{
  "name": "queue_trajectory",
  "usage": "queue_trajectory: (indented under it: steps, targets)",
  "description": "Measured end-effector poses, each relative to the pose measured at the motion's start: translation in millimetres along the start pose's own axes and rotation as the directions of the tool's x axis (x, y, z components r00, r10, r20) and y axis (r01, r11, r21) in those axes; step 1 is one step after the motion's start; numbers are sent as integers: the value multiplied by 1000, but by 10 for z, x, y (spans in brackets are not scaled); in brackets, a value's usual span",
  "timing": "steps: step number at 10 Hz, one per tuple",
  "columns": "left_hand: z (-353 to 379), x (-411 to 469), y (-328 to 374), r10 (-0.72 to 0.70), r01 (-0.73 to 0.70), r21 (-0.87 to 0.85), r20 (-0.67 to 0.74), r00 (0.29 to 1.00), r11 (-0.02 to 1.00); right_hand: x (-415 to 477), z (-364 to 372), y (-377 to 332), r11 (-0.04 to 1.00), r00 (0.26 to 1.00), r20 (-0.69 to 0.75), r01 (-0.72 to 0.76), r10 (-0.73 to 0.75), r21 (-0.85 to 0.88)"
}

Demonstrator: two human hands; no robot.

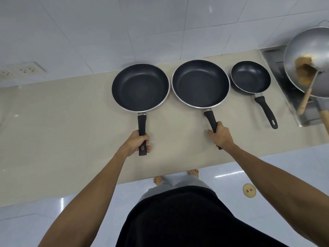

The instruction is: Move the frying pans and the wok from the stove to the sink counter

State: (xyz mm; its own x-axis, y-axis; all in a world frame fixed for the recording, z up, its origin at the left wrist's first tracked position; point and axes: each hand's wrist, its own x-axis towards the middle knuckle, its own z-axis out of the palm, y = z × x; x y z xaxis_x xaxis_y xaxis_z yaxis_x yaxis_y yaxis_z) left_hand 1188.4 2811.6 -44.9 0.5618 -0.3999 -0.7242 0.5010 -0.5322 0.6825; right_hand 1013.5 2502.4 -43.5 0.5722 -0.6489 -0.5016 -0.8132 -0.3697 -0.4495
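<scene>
Three dark non-stick frying pans stand in a row on the beige counter (53, 125). My left hand (137, 145) grips the black handle of the left pan (140, 87). My right hand (221, 136) grips the handle of the large middle pan (200, 83). A small pan (250, 77) rests to the right, its handle pointing toward me, untouched. At the far right a steel wok (309, 56) sits on the stove (284, 84), with brown residue and a wooden-handled spatula (307, 97) leaning in it.
A white tiled wall rises behind the counter, with power sockets (23, 70) at the left. Below the counter's front edge lies a glossy tiled floor with a round drain cover (249, 190). My bare feet stand at the counter's edge.
</scene>
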Motion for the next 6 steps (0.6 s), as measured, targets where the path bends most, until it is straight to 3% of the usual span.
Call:
queue_trajectory:
  steps: [2,4,5,6]
  targets:
    - [42,-88,-114,-3,3,35,-5,1000,999,-290,82,97,998,999,-34,-42,41,-38]
    - [137,-288,-145,34,-26,68,-112,993,997,-440,29,208,998,1000,0,29,-29,-60]
    - [238,-454,-197,58,-10,280,-165,985,960,-578,-64,328,993,995,13,98,-97,-64]
    - [323,-631,-269,154,-26,514,-207,966,857,-681,-150,474,976,980,44,195,-192,-99]
